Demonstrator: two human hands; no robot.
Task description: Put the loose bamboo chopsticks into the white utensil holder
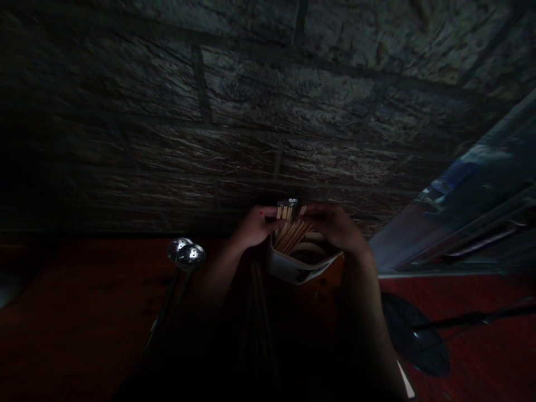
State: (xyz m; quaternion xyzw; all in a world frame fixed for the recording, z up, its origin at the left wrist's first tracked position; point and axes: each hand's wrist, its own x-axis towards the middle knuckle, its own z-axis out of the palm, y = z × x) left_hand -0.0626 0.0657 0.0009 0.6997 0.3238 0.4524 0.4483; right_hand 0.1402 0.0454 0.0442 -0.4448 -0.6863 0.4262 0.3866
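Observation:
A pale, box-like holder point(287, 269) stands on the table by the brick wall. Wooden chopsticks point(293, 237) lean in its left side, their ends bunched at the rim. My left hand point(256, 228) is closed round some upright chopsticks at the back left corner of the holder. From the other side, my right hand point(335, 226) has its fingers bent in on the chopstick tops, closed on a few of them. Shiny bits show behind the chopstick ends, too dark to name. Several more thin sticks point(258, 293) lie in shadow below my left wrist.
Two shiny perforated ladles point(191, 255) lie left of my left forearm on the reddish wooden table point(84, 312). The rough brick wall point(285, 95) rises just behind my hands. To the right are a red floor point(481, 346) and a round black stand base point(414, 335).

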